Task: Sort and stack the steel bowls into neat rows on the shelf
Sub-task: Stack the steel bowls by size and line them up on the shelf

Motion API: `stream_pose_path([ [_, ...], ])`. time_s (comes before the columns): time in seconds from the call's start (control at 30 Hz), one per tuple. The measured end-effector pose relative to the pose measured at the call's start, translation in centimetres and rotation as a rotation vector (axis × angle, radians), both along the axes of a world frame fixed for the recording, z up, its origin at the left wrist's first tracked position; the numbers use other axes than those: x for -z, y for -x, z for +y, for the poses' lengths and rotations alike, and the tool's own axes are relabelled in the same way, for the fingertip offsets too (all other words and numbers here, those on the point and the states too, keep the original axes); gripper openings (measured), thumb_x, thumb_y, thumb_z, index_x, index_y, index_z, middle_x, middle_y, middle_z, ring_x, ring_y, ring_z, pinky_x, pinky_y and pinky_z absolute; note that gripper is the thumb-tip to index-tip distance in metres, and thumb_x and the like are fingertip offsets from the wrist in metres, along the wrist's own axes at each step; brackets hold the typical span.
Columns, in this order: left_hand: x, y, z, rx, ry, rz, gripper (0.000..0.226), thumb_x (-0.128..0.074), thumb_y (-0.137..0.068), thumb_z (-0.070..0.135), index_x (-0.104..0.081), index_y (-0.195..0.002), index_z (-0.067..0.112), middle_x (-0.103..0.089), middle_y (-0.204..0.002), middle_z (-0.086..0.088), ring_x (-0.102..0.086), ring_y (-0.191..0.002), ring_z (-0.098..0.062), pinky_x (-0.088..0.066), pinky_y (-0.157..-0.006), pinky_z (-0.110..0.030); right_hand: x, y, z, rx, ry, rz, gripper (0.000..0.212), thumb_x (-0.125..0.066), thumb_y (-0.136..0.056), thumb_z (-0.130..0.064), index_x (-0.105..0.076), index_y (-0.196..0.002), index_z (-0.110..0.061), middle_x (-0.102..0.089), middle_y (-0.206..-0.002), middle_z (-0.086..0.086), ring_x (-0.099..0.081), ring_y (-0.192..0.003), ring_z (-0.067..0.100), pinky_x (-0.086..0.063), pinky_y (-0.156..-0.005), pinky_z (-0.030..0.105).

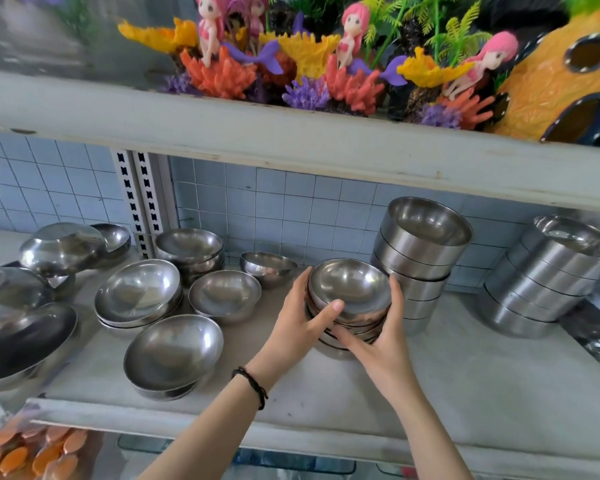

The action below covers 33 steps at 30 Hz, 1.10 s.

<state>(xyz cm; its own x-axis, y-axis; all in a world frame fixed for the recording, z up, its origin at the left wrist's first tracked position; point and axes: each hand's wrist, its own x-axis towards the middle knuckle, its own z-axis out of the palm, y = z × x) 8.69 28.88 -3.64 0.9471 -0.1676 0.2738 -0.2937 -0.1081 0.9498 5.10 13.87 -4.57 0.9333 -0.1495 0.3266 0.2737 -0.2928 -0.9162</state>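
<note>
At the left, round polished bowls (137, 292) lie singly and in low piles on the pale, matte shelf (465, 393), not yet in rows by our judgement. Mid-shelf, our left hand (302, 317) and right hand (385, 344) clasp a nest (350, 289) of shallow, mirror-smooth bowls from both sides, left thumb over the near rim, probably to square it up. Just beside it on the right, straight-walled stacks (420, 258) stand taller and lean slightly.

On the shelf (465, 372), the bowl stack (350, 289) stands centre; loose bowls (174, 351) left; taller stack (420, 258) just behind-right; far stack (548, 282) rightmost.
</note>
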Motion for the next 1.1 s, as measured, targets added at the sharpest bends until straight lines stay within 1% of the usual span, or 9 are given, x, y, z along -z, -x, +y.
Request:
stream_pose_path([
  [0.1, -0.1, 0.0, 0.5, 0.033, -0.020, -0.016, 0.045, -0.067, -0.083, 0.043, -0.039, -0.119, 0.050, -0.052, -0.118, 0.044, -0.046, -0.116, 0.020, -0.037, -0.092, -0.002, -0.6, 0.3, 0.1, -0.011, 0.009, 0.010, 0.114, -0.083, -0.065, -0.041, -0.011, -0.152, -0.034, -0.025, -0.158, -0.010, -0.027, -0.144, 0.001, -0.029, -0.119, 0.038],
  [0.2, -0.8, 0.2, 1.7, 0.041, -0.109, 0.067, 0.087, -0.062, -0.075, 0.058, -0.027, -0.147, 0.024, -0.039, -0.150, 0.009, -0.036, -0.139, -0.008, -0.033, -0.114, -0.032, -1.5, 1.0, -0.1, 0.009, 0.058, 0.019, 0.110, -0.079, -0.065, -0.046, -0.009, -0.150, -0.043, -0.017, -0.155, -0.028, -0.017, -0.140, -0.015, -0.023, -0.118, 0.025],
  [0.27, -1.7, 0.4, 3.2, 0.013, -0.204, 0.057, 0.098, -0.057, -0.069, 0.064, -0.024, -0.150, 0.020, -0.035, -0.152, 0.000, -0.033, -0.140, -0.012, -0.029, -0.116, -0.038, -2.5, 1.7, -0.2, 0.073, 0.134, -0.009, 0.102, -0.076, -0.066, -0.052, -0.013, -0.147, -0.047, -0.015, -0.150, -0.035, -0.013, -0.138, -0.019, -0.018, -0.113, 0.018],
  [0.4, -3.3, -0.1, 8.0, -0.058, -0.482, -0.138, 0.068, -0.062, -0.081, 0.054, -0.048, -0.137, 0.020, -0.052, -0.137, 0.000, -0.047, -0.123, -0.007, -0.033, -0.105, -0.018, -5.5, 2.9, 1.0, 0.256, 0.443, -0.245, 0.071, -0.062, -0.075, -0.059, -0.050, -0.138, -0.028, -0.030, -0.153, -0.008, -0.024, -0.145, 0.010, -0.022, -0.113, 0.026],
  [0.5, -4.6, -1.2, 11.9, -0.132, -0.769, -0.252, 0.056, -0.064, -0.082, 0.053, -0.053, -0.131, 0.026, -0.054, -0.132, 0.000, -0.049, -0.122, -0.019, -0.039, -0.100, -0.029, -7.8, 2.7, 3.5, 0.179, 0.627, -0.393, 0.058, -0.065, -0.082, -0.048, -0.060, -0.130, -0.017, -0.042, -0.149, 0.002, -0.036, -0.141, 0.019, -0.031, -0.112, 0.031],
  [0.67, -6.6, -3.9, 15.5, -0.245, -1.231, -0.362, 0.074, -0.052, -0.082, 0.066, -0.039, -0.143, 0.024, -0.045, -0.142, -0.002, -0.042, -0.131, -0.025, -0.038, -0.103, -0.040, -8.9, 0.0, 8.5, -0.095, 0.923, -0.287, 0.069, -0.071, -0.085, -0.043, -0.043, -0.146, -0.026, -0.027, -0.159, -0.004, -0.030, -0.143, 0.012, -0.027, -0.109, 0.024],
  [0.8, -7.0, -7.1, 16.8, -0.155, -1.404, -0.389, 0.076, -0.048, -0.084, 0.067, -0.035, -0.144, 0.022, -0.043, -0.142, -0.004, -0.042, -0.130, -0.027, -0.039, -0.101, -0.041, -8.0, -4.0, 11.6, -0.168, 0.976, -0.148, 0.076, -0.068, -0.088, -0.044, -0.030, -0.151, -0.027, -0.020, -0.162, -0.004, -0.022, -0.146, 0.015, -0.027, -0.112, 0.029],
  [0.97, -5.3, -10.5, 16.5, 0.060, -1.381, -0.356, 0.065, -0.051, -0.089, 0.056, -0.046, -0.134, 0.008, -0.047, -0.135, -0.011, -0.043, -0.125, -0.027, -0.041, -0.099, -0.040, -6.2, -9.0, 13.1, -0.104, 1.080, 0.105, 0.085, -0.066, -0.088, -0.047, -0.023, -0.153, -0.013, -0.019, -0.162, 0.008, -0.021, -0.148, 0.025, -0.027, -0.114, 0.038],
  [1.1, -4.1, -12.5, 15.0, 0.083, -0.906, -0.111, 0.055, -0.056, -0.093, 0.042, -0.050, -0.130, 0.003, -0.053, -0.132, -0.017, -0.047, -0.124, -0.032, -0.038, -0.098, -0.035, -4.9, -11.5, 13.6, -0.018, 0.762, 0.225, 0.080, -0.064, -0.091, -0.043, -0.024, -0.152, -0.010, -0.030, -0.157, 0.011, -0.033, -0.142, 0.027, -0.030, -0.113, 0.035],
])
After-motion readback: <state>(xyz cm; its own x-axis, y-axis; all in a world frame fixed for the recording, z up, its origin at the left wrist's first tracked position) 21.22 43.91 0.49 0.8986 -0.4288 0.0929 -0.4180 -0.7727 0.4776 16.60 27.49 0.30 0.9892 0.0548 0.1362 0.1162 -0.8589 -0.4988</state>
